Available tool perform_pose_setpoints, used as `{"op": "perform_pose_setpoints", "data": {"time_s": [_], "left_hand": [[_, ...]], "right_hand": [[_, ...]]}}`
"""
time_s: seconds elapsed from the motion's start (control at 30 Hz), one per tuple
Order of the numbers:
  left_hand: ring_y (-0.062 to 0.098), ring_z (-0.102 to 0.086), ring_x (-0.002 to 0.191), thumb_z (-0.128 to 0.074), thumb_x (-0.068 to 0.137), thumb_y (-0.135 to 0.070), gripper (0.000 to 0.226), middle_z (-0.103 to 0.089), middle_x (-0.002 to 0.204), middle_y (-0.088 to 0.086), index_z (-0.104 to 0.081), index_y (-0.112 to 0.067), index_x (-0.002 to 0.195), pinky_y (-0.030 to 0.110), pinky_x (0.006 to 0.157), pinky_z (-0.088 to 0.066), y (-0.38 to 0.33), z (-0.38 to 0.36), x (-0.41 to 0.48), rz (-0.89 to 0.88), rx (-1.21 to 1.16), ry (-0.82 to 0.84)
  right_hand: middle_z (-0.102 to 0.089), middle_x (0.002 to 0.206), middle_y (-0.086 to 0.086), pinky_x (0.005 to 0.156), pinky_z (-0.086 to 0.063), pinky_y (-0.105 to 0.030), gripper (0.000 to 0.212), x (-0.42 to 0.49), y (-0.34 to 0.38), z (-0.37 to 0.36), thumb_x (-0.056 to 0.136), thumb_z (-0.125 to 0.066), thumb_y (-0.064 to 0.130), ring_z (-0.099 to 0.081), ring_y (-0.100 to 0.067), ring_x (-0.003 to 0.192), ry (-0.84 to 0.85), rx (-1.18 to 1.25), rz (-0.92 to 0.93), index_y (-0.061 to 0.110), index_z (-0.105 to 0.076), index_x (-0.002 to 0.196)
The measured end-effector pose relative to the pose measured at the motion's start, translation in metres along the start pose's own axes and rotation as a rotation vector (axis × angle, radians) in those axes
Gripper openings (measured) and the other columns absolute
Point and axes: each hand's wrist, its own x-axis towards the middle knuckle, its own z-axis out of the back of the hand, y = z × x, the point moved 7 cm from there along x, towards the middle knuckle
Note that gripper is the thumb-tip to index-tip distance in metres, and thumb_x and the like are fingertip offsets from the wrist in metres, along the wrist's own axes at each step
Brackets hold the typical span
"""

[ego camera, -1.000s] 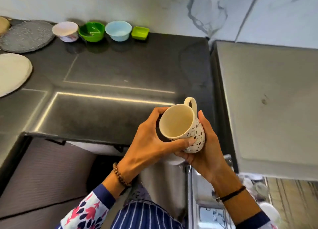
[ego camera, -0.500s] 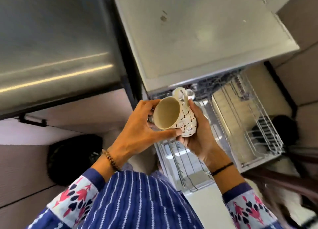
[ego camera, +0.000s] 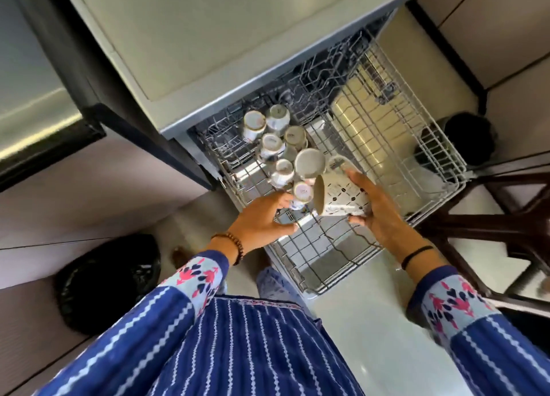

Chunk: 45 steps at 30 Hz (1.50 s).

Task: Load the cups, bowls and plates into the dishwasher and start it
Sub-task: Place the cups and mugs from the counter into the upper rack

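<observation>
While the dishwasher (ego camera: 238,44) stands open, its grey wire rack (ego camera: 321,247) is pulled out toward the person, over a pale floor.

Right hand (ego camera: 376,211): grasps a white patterned mug (ego camera: 342,197) round its body, fingers under it and thumb on the far side. The mug lies tipped on its side, mouth facing left and handle pointing far. It is above the rack's near-middle and not set down.

Left hand (ego camera: 262,220): reaches in from the near left, fingers loosely bent. The fingertips are at the nearest small cup (ego camera: 302,192). Contact or grip cannot be told from this view.

Rack load: a cluster of small cups (ego camera: 270,145) stands upside down along the left side, running from far to near. One larger grey cup (ego camera: 309,163), also upside down, sits just far of the held mug's mouth. The near and right portions of the rack show only wire.

Other notes: a white wire rack (ego camera: 440,157) lies to the right, further out. A beaded bracelet (ego camera: 235,244) is on the left wrist and a thin black band (ego camera: 416,254) on the right. A black bag (ego camera: 107,279) sits on the floor at near left. Dark wooden legs (ego camera: 506,217) stand at the right edge. A dark worktop (ego camera: 29,98) edge shows at far left.
</observation>
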Motion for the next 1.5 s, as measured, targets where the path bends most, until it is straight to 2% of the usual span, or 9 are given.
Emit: {"op": "perform_pose_setpoints", "data": {"time_s": [0.13,0.2,0.3,0.43,0.53,0.6,1.0,1.2,1.5], "left_hand": [[0.011,-0.058,0.109,-0.074,0.084,-0.031,0.057,-0.061,0.127,-0.002,-0.051,-0.017,0.134,0.026,0.097,-0.043,0.022,-0.012,0.012,0.057,0.095,0.02],[0.013,-0.058,0.113,-0.074,0.083,-0.031,0.056,-0.062,0.125,-0.002,-0.053,-0.016,0.133,0.025,0.096,-0.044,0.032,-0.016,0.014,0.07,0.127,0.028],[0.012,-0.058,0.113,-0.072,0.085,-0.029,0.049,-0.065,0.12,-0.004,-0.057,-0.018,0.13,0.026,0.096,-0.044,0.038,-0.016,0.015,0.065,0.137,0.024],[0.008,-0.061,0.106,-0.07,0.086,-0.028,0.042,-0.067,0.113,-0.007,-0.061,-0.02,0.125,0.023,0.093,-0.043,0.039,-0.012,0.016,0.053,0.096,-0.011],[0.006,-0.062,0.102,-0.07,0.086,-0.027,0.036,-0.069,0.109,-0.008,-0.064,-0.02,0.121,0.02,0.09,-0.044,0.041,-0.012,0.016,0.044,0.072,-0.024],[0.006,-0.063,0.1,-0.07,0.086,-0.026,0.034,-0.069,0.107,-0.007,-0.065,-0.02,0.118,0.023,0.091,-0.047,0.042,-0.011,0.017,0.038,0.053,-0.03],[0.008,-0.065,0.097,-0.068,0.087,-0.019,0.027,-0.072,0.102,-0.003,-0.069,-0.016,0.113,0.024,0.09,-0.05,0.042,-0.01,0.016,-0.017,0.004,-0.054],[0.005,-0.064,0.096,-0.068,0.086,-0.016,0.024,-0.072,0.1,-0.004,-0.07,-0.015,0.11,0.003,0.081,-0.042,0.043,-0.01,0.017,-0.031,0.0,-0.075],[0.005,-0.063,0.097,-0.067,0.087,-0.013,0.023,-0.072,0.101,-0.002,-0.07,-0.013,0.11,-0.005,0.077,-0.037,0.041,-0.009,0.017,-0.028,-0.014,-0.081]], "right_hand": [[-0.073,0.109,-0.009,0.066,-0.062,-0.036,0.066,0.029,-0.002,0.027,0.082,-0.072,0.06,-0.073,-0.029,0.096,-0.075,-0.178,0.072,0.018,-0.055,0.129],[-0.068,0.117,-0.006,0.076,-0.063,-0.044,0.072,0.041,0.0,0.035,0.077,-0.076,0.062,-0.071,-0.026,0.099,-0.11,-0.293,0.111,0.024,-0.049,0.132],[-0.055,0.123,0.001,0.083,-0.058,-0.039,0.071,0.052,0.014,0.032,0.073,-0.081,0.06,-0.06,-0.019,0.105,-0.13,-0.613,0.31,0.028,-0.05,0.128],[-0.047,0.131,0.003,0.095,-0.04,-0.034,0.073,0.058,0.026,0.01,0.071,-0.089,0.038,-0.045,-0.017,0.114,-0.006,-0.971,0.524,0.021,-0.053,0.132],[-0.046,0.14,0.0,0.109,-0.04,-0.046,0.077,0.069,0.02,-0.001,0.068,-0.09,0.037,-0.045,-0.025,0.126,0.095,-1.199,0.565,0.028,-0.05,0.134],[-0.044,0.144,0.001,0.11,-0.041,-0.054,0.077,0.071,0.015,-0.008,0.068,-0.088,0.036,-0.042,-0.028,0.131,0.144,-1.289,0.559,0.033,-0.048,0.133],[-0.042,0.15,-0.002,0.108,-0.042,-0.052,0.078,0.069,0.012,-0.018,0.072,-0.087,0.016,-0.034,-0.031,0.137,0.193,-1.443,0.55,0.025,-0.049,0.14],[-0.04,0.152,-0.005,0.101,-0.05,-0.046,0.094,0.07,0.009,-0.021,0.072,-0.087,0.019,-0.037,-0.03,0.136,0.138,-1.527,0.53,0.018,-0.035,0.151],[-0.04,0.15,-0.009,0.094,-0.055,-0.045,0.097,0.071,-0.005,-0.028,0.07,-0.087,0.016,-0.045,-0.031,0.134,0.1,-1.55,0.536,0.013,-0.031,0.149]]}}
